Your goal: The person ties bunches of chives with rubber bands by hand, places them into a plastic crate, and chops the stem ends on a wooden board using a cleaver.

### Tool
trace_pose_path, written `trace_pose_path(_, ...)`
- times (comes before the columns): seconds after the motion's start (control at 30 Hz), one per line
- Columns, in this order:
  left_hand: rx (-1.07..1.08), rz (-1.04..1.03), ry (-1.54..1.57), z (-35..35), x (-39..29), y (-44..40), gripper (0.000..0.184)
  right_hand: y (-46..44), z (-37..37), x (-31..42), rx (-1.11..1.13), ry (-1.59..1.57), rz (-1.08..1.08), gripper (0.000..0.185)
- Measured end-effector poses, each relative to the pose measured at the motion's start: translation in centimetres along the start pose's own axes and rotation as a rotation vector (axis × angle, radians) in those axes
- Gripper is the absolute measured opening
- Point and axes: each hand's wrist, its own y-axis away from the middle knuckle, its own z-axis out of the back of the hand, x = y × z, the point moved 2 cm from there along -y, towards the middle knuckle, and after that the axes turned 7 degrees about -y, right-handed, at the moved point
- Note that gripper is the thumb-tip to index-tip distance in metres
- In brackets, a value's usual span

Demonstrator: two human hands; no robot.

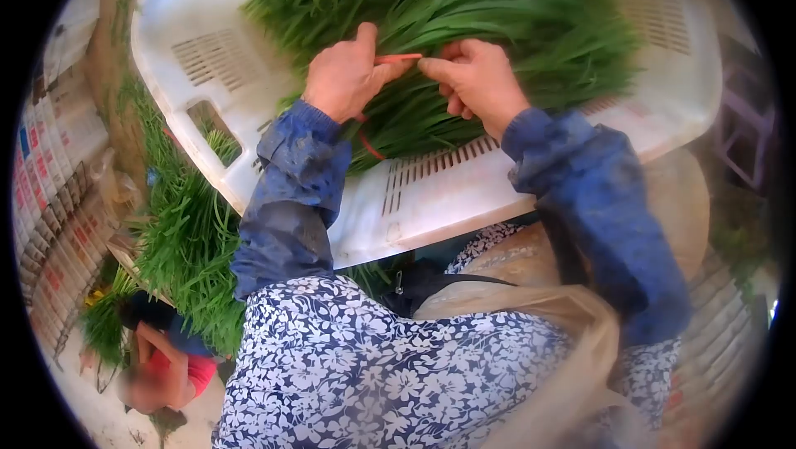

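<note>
Between my two hands a thin orange-red band point(398, 58) is stretched above a heap of long, flat green leaves point(506, 9) that look like garlic chives. My left hand point(344, 72) pinches one end of the band, with the fingers partly hidden behind the thumb side. At the other end, my right hand point(477, 80) grips it between thumb and fingertips. The greens lie in a white plastic crate point(356, 225) with slotted walls. Below my left wrist, a red strip point(370, 140) shows around or against the leaves; which one I cannot tell.
More loose greens point(191, 242) are piled left of the crate, beside its handle hole. A person in a red top point(199, 374) is at the lower left, near another bunch of greens point(104, 325). Printed stacked material point(50, 167) lines the left side. A purple crate point(746, 130) stands at the right.
</note>
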Motion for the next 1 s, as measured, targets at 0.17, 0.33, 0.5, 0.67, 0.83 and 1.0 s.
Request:
trace_pose_path(0.17,-0.031,0.007,-0.017,0.1,0.4,0.1,0.059,0.2,0.0,-0.8,0.107,-0.177,-0.015,0.013)
trace_pose_path(0.33,-0.038,-0.010,-0.006,0.3,0.6,0.0,0.055,1.1,-0.5,-0.7,0.145,-0.252,0.007,0.011)
trace_pose_path(0.5,0.047,-0.006,0.173,1.3,-0.3,0.7,0.063,0.6,0.0,-0.9,0.178,-0.503,-0.061,0.009)
trace_pose_path(0.67,0.024,-0.044,0.156,1.2,0.2,0.4,0.066,1.1,2.1,-0.9,0.229,-0.821,-0.020,0.010)
trace_pose_path(0.83,0.134,0.084,0.124,0.9,0.4,0.0,0.069,1.6,6.5,-0.5,0.192,-0.738,-0.037,0.011)
trace_pose_path(1.0,0.089,0.034,0.059,0.9,0.9,-0.1,0.061,1.0,7.9,-0.2,0.104,-0.721,-0.002,0.012)
